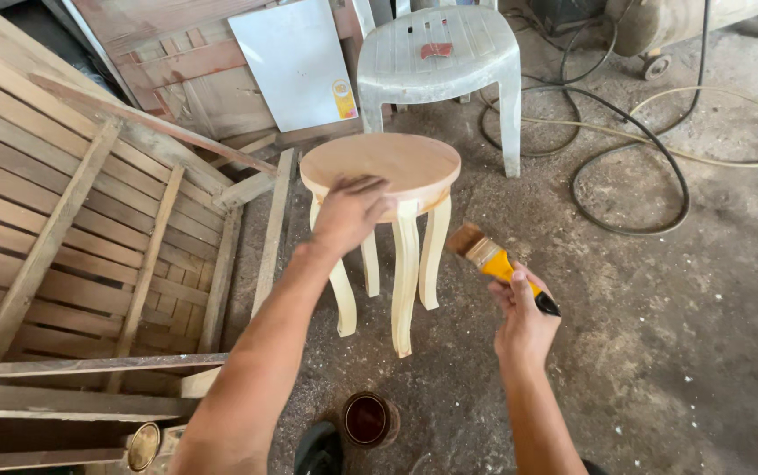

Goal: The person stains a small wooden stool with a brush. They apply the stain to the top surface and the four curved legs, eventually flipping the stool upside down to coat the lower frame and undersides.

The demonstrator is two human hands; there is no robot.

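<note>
On round wooden stool (382, 165), left hand (350, 211) flat (open), right hand (520, 312) gripping yellow-handled brush (495, 261)

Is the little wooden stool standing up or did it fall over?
Standing up. The wooden stool has its legs on the floor and its round seat on top, level, with the left hand resting on the seat's near edge.

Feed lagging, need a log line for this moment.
left hand: on stool top | right hand: holds brush | can: open, floor
</note>
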